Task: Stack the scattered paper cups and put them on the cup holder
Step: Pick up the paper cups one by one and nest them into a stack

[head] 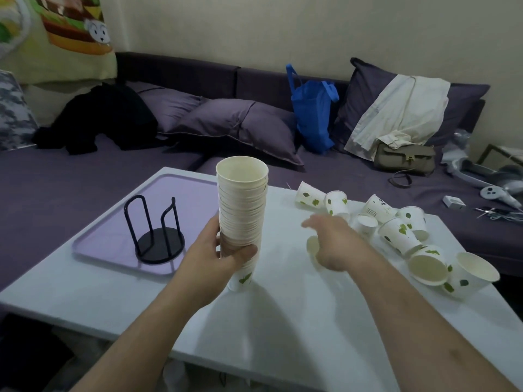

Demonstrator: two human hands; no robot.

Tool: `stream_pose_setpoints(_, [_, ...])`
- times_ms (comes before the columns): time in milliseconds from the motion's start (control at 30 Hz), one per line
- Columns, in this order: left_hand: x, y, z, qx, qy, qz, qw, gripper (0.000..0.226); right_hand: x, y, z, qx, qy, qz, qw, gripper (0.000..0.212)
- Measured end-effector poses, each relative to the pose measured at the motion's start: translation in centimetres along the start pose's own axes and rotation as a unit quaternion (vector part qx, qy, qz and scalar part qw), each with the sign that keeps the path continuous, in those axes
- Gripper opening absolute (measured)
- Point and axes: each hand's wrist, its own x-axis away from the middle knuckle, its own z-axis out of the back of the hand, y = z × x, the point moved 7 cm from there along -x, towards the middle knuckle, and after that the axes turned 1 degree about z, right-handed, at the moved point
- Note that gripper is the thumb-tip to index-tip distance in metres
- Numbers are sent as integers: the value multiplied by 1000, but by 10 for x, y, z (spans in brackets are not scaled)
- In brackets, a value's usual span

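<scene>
Progress: roughly midway | tall stack (241,210) is gripped low by left hand (219,260), stood mid-table | right hand (329,239), fingers loosely spread, nothing clearly held (a cup partly hidden beneath) | loose cups (396,230) left near right edge | cup holder (154,230) unfilled on tray (93,244), left edge.

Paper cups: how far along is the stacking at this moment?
Mostly stacked: the left hand grips a tall stack of cups standing on the table. In hand: the right hand reaches toward the loose cups lying on the right; its fingers are blurred. Left: nest those, then load the empty cup holder on the purple tray.
</scene>
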Motion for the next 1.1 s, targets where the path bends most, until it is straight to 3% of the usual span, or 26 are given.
stream_pose_setpoints(100, [0, -1, 0, 3, 0, 0, 1000, 64, -9, 18, -34, 105, -24, 20, 994, 75])
stream_pose_setpoints(200, [-1, -1, 0, 2, -1, -2, 1000, 63, -15, 23, -34, 131, 18, 19, 991, 73])
stream_pose_setpoints(333, [-2, 0, -1, 4, -1, -3, 1000, 63, -19, 17, -28, 81, 30, 8, 996, 71])
stream_pose_setpoints(433, [-1, 2, -1, -2, -2, -8, 1000, 63, -16, 4, -7, -95, 75, 12, 993, 67])
stream_pose_setpoints(533, [0, 4, -1, -3, -3, -12, 1000, 63, -3, -23, 47, -285, 214, 66, 932, 54])
stream_pose_setpoints(633, [1, 3, 0, -7, -6, -10, 1000, 56, 26, -49, 98, -433, 306, 122, 839, 66])
stream_pose_setpoints(733, [3, 2, 0, -2, -9, -8, 1000, 47, 56, -71, 129, -529, 340, 182, 756, 61])
stream_pose_setpoints(833, [4, 3, -1, 3, -10, -9, 1000, 44, 71, -89, 137, -586, 316, 226, 711, 57])
stream_pose_setpoints(933, [5, 3, 0, 8, -10, -7, 1000, 45, 67, -100, 127, -590, 280, 239, 718, 56])
stream_pose_setpoints(1100, [5, 5, 0, 2, -6, -10, 1000, 47, 57, -111, 105, -542, 238, 254, 765, 61])
